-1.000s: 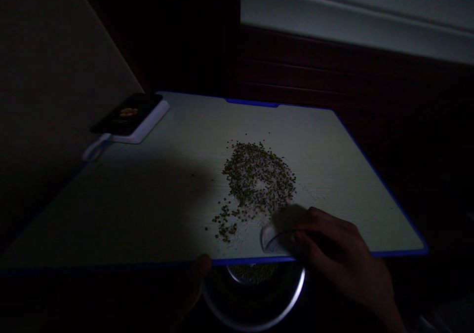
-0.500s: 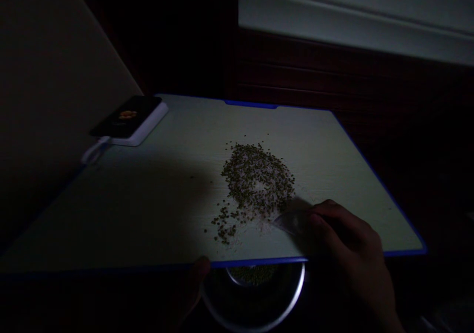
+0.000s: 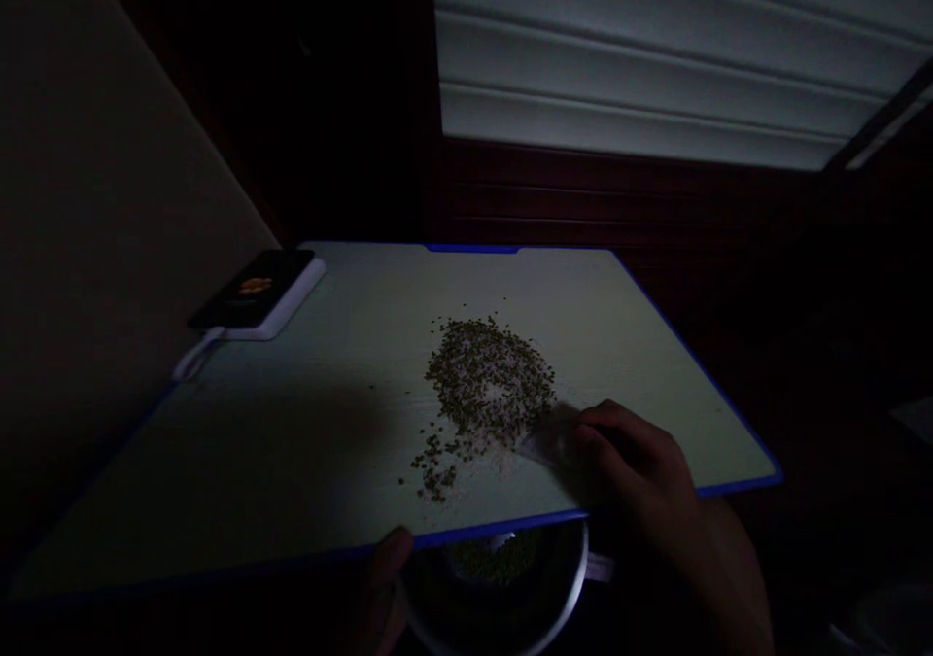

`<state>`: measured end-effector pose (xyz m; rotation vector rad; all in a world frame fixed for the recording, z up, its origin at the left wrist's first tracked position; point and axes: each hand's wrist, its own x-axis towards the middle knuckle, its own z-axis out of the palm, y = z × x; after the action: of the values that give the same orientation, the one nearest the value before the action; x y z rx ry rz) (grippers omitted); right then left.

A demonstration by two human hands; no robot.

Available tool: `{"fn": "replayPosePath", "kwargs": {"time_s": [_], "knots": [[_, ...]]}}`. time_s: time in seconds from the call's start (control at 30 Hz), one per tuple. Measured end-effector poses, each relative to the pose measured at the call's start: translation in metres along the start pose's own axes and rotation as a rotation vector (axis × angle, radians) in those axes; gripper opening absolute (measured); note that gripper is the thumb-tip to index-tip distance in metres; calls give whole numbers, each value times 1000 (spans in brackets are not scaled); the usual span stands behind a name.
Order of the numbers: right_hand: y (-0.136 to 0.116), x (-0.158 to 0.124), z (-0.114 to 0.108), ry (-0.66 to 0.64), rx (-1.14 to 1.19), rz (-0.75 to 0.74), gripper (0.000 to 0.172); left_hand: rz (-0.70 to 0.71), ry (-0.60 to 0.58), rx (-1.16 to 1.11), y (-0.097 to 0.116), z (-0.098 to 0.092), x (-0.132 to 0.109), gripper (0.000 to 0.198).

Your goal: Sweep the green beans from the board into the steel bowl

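Note:
On a pale board (image 3: 627, 345) with a blue edge lies a pile of small green beans (image 3: 473, 360) mixed with white rice-like grains (image 3: 502, 457). At the pile's near right side, my right hand (image 3: 645, 471) pinches a thin, clear plastic piece (image 3: 550, 439), its tip close to the grains. My left hand (image 3: 386, 578) is at the board's near edge, thumb up, beside a metal bowl (image 3: 575, 578). Darkness hides most of its fingers, so its grip is unclear. Under the edge, the bowl contains green beans (image 3: 496, 559).
A phone (image 3: 255, 287) with a lit picture rests on a white block (image 3: 292, 301) at the board's far left corner, with a white strap (image 3: 196, 355). A wall (image 3: 109, 248) rises on the left. Pale slatted panels (image 3: 619, 63) stand behind. The scene is very dim.
The view has tilted up, so the board appears lower. My right hand stays by the pile with the clear plastic piece. The grains look nearly the same.

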<state>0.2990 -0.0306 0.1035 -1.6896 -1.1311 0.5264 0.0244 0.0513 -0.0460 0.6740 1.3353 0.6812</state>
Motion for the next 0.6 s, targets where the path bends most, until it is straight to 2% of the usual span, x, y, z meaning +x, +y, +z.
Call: {"fn": "replayPosePath", "kwargs": {"time_s": [0.07,0.13,0.2,0.23,0.3,0.43,0.6], "knots": [[3,1,1,15,7,6,18,-119,40,-127,3,3,-5,36],[3,2,1,27,16,14,19,-235,59,-299,9,8,-14,54],[2,3,2,35,25,19,19,-294,26,-377,15,13,-23,65],[1,3,3,39,29,19,20,-277,64,-381,17,15,-26,67],[0,5,4,45,36,19,22,-203,-61,-391,19,19,-29,78],[-2,7,5,62,45,19,28,-111,-166,-372,24,28,-28,88],[-2,9,6,93,77,20,28,-117,-203,-370,37,27,-40,92]]}}
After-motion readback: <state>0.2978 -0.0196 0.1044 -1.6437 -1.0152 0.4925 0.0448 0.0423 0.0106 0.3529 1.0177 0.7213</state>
